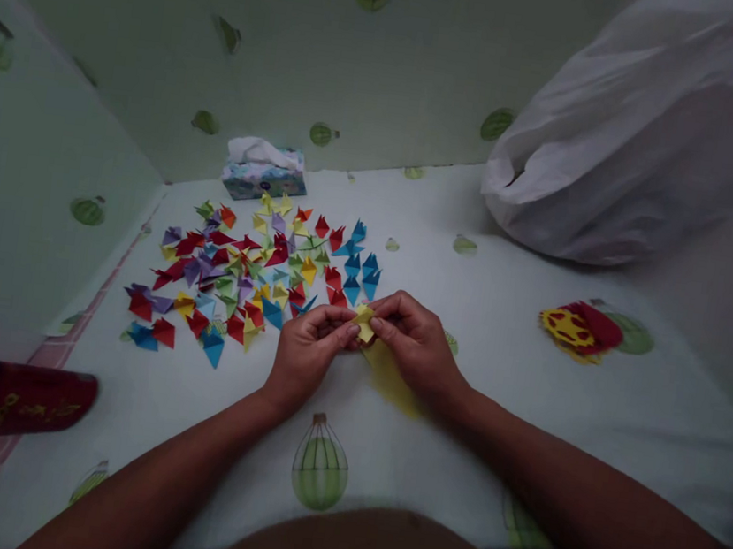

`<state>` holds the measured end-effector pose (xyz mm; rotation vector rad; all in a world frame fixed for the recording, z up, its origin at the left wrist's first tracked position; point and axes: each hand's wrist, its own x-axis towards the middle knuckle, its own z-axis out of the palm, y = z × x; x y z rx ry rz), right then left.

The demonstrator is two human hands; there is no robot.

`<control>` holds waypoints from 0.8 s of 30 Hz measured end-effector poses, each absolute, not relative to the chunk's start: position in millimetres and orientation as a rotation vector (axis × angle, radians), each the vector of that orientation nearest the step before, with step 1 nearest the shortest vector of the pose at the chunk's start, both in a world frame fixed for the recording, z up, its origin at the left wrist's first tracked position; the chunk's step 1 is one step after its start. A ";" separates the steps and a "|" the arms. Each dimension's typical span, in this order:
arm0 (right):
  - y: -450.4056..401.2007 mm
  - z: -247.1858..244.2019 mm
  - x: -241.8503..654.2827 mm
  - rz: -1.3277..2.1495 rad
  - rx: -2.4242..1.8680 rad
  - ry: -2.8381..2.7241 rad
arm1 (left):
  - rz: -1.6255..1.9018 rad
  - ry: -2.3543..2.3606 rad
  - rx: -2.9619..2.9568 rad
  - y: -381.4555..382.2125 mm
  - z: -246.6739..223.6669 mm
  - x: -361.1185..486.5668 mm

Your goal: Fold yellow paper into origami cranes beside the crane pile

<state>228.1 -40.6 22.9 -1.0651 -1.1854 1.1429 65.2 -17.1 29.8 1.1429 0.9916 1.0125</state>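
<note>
Between my two hands is a small piece of folded yellow paper (364, 321), raised a little above the table. The fingertips of my left hand (311, 343) pinch its left side, while my right hand (419, 348) grips it from the right with thumb and fingers closed. Just beyond and left of my hands spreads a group of folded paper cranes (233, 271) in red, blue, yellow, green, purple and orange. Under my right hand, a patch of yellow (393, 383) shows on the table; I cannot tell what it is.
A tissue box (264, 177) stands at the back left. At left lies a red drink can (23, 402). A large white plastic bag (594, 160) fills the back right. On the table's right sits a red and yellow cut-out piece (579, 329). Walls rise behind and to the left.
</note>
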 end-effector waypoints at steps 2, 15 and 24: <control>-40.9 21.9 227.7 1.127 -1.064 -1.205 | 1.003 1.003 1.150 -16.8 29.6 65.0; -38.6 18.6 228.7 1.033 -1.099 -1.293 | 1.044 1.035 1.241 -16.3 27.2 64.7; -40.3 19.6 231.0 0.831 -1.050 -1.560 | 1.032 0.950 1.272 -16.0 24.6 64.0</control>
